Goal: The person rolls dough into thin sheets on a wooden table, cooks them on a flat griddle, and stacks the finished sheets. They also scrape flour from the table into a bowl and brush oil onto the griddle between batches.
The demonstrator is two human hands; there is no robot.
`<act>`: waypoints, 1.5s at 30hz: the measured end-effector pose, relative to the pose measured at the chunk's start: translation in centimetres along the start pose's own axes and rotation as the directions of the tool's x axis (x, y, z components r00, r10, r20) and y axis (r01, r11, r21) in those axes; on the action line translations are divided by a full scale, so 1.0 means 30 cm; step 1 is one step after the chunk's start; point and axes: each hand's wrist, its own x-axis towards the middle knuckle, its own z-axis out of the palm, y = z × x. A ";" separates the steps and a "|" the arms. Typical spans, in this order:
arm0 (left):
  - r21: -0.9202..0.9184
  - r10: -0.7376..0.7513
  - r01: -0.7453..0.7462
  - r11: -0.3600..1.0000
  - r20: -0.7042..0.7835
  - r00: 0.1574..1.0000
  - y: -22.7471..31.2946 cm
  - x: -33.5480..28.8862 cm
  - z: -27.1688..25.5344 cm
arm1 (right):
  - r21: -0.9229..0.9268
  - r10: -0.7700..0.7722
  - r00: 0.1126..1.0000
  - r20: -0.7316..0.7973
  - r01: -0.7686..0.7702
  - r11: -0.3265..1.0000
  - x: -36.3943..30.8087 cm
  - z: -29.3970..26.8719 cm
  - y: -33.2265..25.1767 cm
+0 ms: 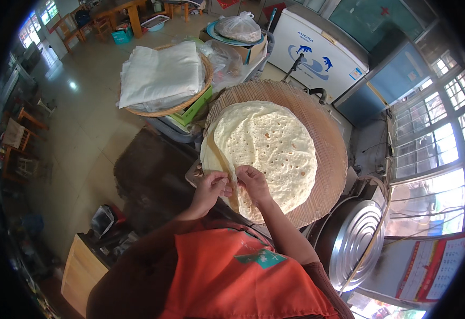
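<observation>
A large round pale flatbread [275, 151], pitted with small holes and a few brown spots, lies on a round mat of brown stalks [331, 141]. Along its left side the edge is lifted and folded up, and another pale layer shows beneath. My left hand [209, 192] pinches this raised edge near the front left. Close beside it, my right hand [253, 185] grips the same edge, its fingers bent and the wrist over the bread. Both hands are closed, almost touching each other. The fingertips' undersides are hidden.
Folded white cloth [160, 74] fills a wicker basket [207, 80] beyond the mat, at left. A filled plastic bag [239, 27] sits farther back. A white chest freezer [309, 53] stands behind. At right is a round ridged metal lid [357, 242], near barred windows.
</observation>
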 end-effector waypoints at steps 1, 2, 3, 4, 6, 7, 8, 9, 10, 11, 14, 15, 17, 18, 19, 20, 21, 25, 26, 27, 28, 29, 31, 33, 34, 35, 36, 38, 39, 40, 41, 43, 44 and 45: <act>0.045 0.031 -0.031 0.999 -0.002 1.000 0.001 0.023 0.014 | 0.042 -0.011 0.999 0.051 0.009 0.999 0.003 -0.017 0.000; 0.102 0.046 -0.045 0.994 -0.012 0.999 0.000 0.041 0.026 | 0.102 -0.002 0.998 0.070 -0.006 0.995 0.003 -0.029 0.001; 0.137 0.063 -0.061 0.989 -0.016 0.998 0.000 0.060 0.035 | 0.189 0.019 0.993 0.118 -0.041 0.981 0.004 -0.036 0.004; 0.140 0.063 -0.061 0.988 -0.004 0.998 -0.001 0.074 0.038 | 0.121 -0.012 0.997 0.079 0.002 0.993 0.003 -0.043 0.005; 0.171 0.084 -0.081 0.982 -0.015 0.996 -0.006 0.099 0.043 | 0.061 -0.065 0.995 0.071 0.061 0.996 0.002 -0.044 0.011; 0.132 0.067 -0.067 0.989 0.000 0.998 -0.012 0.106 0.044 | 0.007 -0.073 0.996 0.047 0.072 0.997 0.002 -0.049 0.008; 0.178 0.101 -0.097 0.979 -0.009 0.995 -0.019 0.108 0.045 | -0.021 -0.095 0.994 0.045 0.096 0.995 0.003 -0.054 0.004; 0.188 0.115 -0.111 0.976 -0.010 0.993 -0.027 0.108 0.047 | -0.043 -0.078 0.997 0.013 0.078 0.996 0.002 -0.054 0.007; 0.168 0.133 -0.128 0.977 -0.017 0.991 -0.035 0.104 0.048 | -0.061 -0.079 0.997 -0.006 0.079 0.995 0.002 -0.053 0.010; 0.163 0.135 -0.127 0.978 -0.038 0.990 -0.041 0.101 0.046 | -0.081 -0.141 0.990 0.026 0.142 0.986 0.001 -0.056 0.014; 0.150 0.162 -0.146 0.978 -0.101 0.982 -0.045 0.106 0.029 | -0.154 -0.196 0.980 0.042 0.201 0.967 0.001 -0.052 0.036; 0.208 0.191 -0.163 0.965 -0.121 0.974 -0.037 0.118 0.016 | -0.154 -0.221 0.971 0.094 0.233 0.960 0.006 -0.049 0.041; 0.392 0.324 -0.242 0.887 -0.158 0.933 -0.005 0.149 -0.026 | -0.308 -0.206 0.969 0.135 0.239 0.921 0.016 -0.041 0.042; 0.507 0.421 -0.294 0.810 -0.156 0.893 0.017 0.183 -0.045 | -0.332 -0.206 0.967 0.151 0.246 0.911 0.029 -0.037 0.035; 0.582 0.553 -0.394 0.711 -0.116 0.825 0.033 0.216 -0.055 | -0.383 -0.156 0.977 0.146 0.201 0.902 0.043 -0.032 0.025; 0.592 0.414 -0.266 0.760 -0.125 0.902 0.052 0.242 -0.072 | -0.472 -0.157 0.986 0.050 0.162 0.867 0.072 -0.025 0.008; 0.624 0.409 -0.254 0.739 -0.115 0.905 0.060 0.260 -0.072 | -0.428 -0.225 0.974 0.027 0.215 0.878 0.097 -0.019 -0.011; 0.695 0.463 -0.311 0.648 -0.036 0.886 0.104 0.273 -0.054 | -0.286 -0.192 0.975 -0.109 0.154 0.946 0.219 0.027 -0.091; 0.722 0.491 -0.360 0.591 0.032 0.870 0.111 0.264 -0.042 | -0.243 -0.115 0.983 -0.141 0.078 0.967 0.240 0.037 -0.100; 0.725 0.537 -0.435 0.535 0.106 0.837 0.117 0.254 -0.032 | -0.160 -0.063 0.986 -0.152 0.038 0.986 0.258 0.045 -0.104; 0.697 0.506 -0.438 0.567 0.125 0.854 0.121 0.246 -0.019 | -0.115 -0.050 0.989 -0.136 0.035 0.993 0.268 0.050 -0.101; 0.704 0.477 -0.424 0.570 0.136 0.868 0.124 0.241 -0.010 | -0.146 -0.061 0.982 -0.180 0.035 0.989 0.276 0.052 -0.094; 0.665 0.475 -0.467 0.582 0.188 0.860 0.129 0.240 0.001 | -0.096 -0.059 0.979 -0.195 0.041 0.995 0.276 0.047 -0.069; 0.614 0.463 -0.456 0.645 0.161 0.872 0.135 0.263 0.001 | -0.124 -0.151 0.965 -0.214 0.126 0.984 0.268 0.033 -0.040; 0.498 0.341 -0.331 0.801 0.074 0.937 0.136 0.278 -0.001 | -0.103 -0.155 0.964 -0.216 0.135 0.985 0.263 0.025 -0.028; 0.343 0.161 -0.155 0.927 0.011 0.987 0.134 0.291 -0.002 | -0.064 -0.142 0.958 -0.249 0.130 0.989 0.258 0.018 -0.017; 0.324 0.124 -0.128 0.937 0.031 0.992 0.135 0.307 -0.007 | 0.038 -0.138 0.972 -0.190 0.147 0.988 0.252 0.012 -0.008; 0.383 0.103 -0.107 0.918 0.031 0.994 0.136 0.333 -0.013 | 0.300 -0.126 0.990 -0.066 0.140 0.944 0.241 0.004 0.004; 0.363 0.068 -0.073 0.929 0.027 0.997 0.136 0.344 -0.016 | 0.204 -0.089 0.991 -0.100 0.108 0.973 0.235 0.001 0.006; 0.375 0.036 -0.038 0.926 0.010 0.999 0.135 0.350 -0.018 | 0.135 -0.069 0.995 -0.075 0.079 0.988 0.230 0.002 0.009; 0.348 0.007 -0.005 0.937 -0.002 1.000 0.135 0.356 -0.020 | 0.083 -0.002 0.998 -0.066 0.008 0.997 0.223 0.001 0.010; 0.366 -0.020 0.025 0.930 -0.017 1.000 0.137 0.364 -0.020 | 0.101 0.012 0.998 -0.058 -0.006 0.995 0.214 0.003 0.009; 0.412 -0.014 0.021 0.911 -0.020 1.000 0.137 0.367 -0.020 | 0.091 0.012 0.997 -0.079 -0.004 0.996 0.214 0.005 0.007; 0.434 -0.034 0.041 0.900 -0.024 0.999 0.137 0.369 -0.019 | 0.130 0.028 0.996 -0.089 -0.017 0.991 0.209 0.005 0.006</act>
